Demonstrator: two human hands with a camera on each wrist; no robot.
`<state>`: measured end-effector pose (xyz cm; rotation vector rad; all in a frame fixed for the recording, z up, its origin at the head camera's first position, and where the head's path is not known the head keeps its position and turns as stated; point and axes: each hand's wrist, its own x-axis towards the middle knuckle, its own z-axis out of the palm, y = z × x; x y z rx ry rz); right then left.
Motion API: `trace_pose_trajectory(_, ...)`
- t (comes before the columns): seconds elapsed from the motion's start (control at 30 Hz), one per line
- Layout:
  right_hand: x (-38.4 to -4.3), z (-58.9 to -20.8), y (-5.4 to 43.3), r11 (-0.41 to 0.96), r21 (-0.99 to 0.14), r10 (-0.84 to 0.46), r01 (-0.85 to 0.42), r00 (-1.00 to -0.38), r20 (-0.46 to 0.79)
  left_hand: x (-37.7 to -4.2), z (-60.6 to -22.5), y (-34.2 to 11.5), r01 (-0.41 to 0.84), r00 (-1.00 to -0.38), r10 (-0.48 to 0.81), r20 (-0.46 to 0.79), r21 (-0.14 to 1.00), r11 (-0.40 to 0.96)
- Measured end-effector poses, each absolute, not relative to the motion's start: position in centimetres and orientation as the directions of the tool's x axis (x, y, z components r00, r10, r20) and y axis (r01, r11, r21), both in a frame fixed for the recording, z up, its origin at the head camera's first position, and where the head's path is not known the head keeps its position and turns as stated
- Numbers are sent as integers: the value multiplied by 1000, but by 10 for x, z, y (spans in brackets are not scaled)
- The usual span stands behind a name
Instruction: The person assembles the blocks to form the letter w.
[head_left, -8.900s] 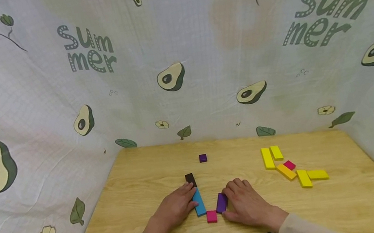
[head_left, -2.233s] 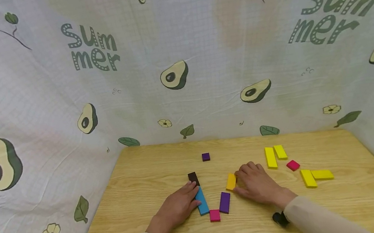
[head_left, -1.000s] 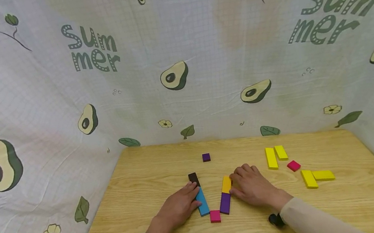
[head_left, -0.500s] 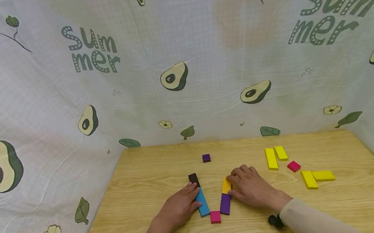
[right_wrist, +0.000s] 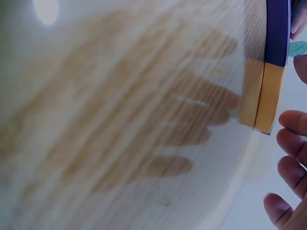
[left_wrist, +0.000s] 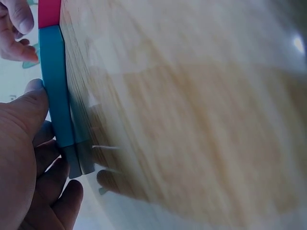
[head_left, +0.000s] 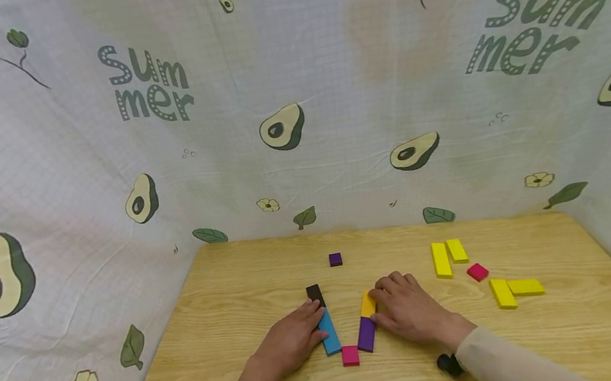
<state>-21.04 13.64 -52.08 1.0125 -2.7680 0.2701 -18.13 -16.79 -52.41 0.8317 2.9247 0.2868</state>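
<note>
In the head view, my left hand (head_left: 290, 341) lies over a row of a black block (head_left: 314, 295) and a blue block (head_left: 329, 333), fingertips touching near their joint. The left wrist view shows the thumb against the blue block's side. A pink block (head_left: 350, 355) sits at the blue block's near end. A purple block (head_left: 366, 334) slants up from the pink one, with an orange block (head_left: 367, 304) end to end above it. My right hand (head_left: 413, 310) is just right of the orange block; in the right wrist view its loosely bent fingers (right_wrist: 291, 143) show a gap from it.
A small dark purple block (head_left: 335, 259) lies farther back. To the right are several yellow blocks (head_left: 441, 260) and a pink block (head_left: 477, 272). A patterned cloth (head_left: 338, 165) rises behind and beside the wooden table (head_left: 224, 285).
My right hand has moved from the purple block to the orange block, which came from the right-hand group and now meets the purple block's far end. My left hand has stayed put.
</note>
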Motion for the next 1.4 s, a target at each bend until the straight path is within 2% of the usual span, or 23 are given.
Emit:
trace_pose_trajectory(0.67,-212,-522,144,779,-104,-582,-619,-774,248,-182,-526,-169,506,-851,524,-37,215,835)
trace_pose_trajectory(1.07,-214,-525,173,822,-108,-492,-559,-794,357,-182,-525,-168,512,-847,531,-35,217,831)
trace_pose_trajectory(1.4,-215,-526,198,854,-130,-433,-503,-828,357,-181,-524,-166,497,-854,518,-49,217,840)
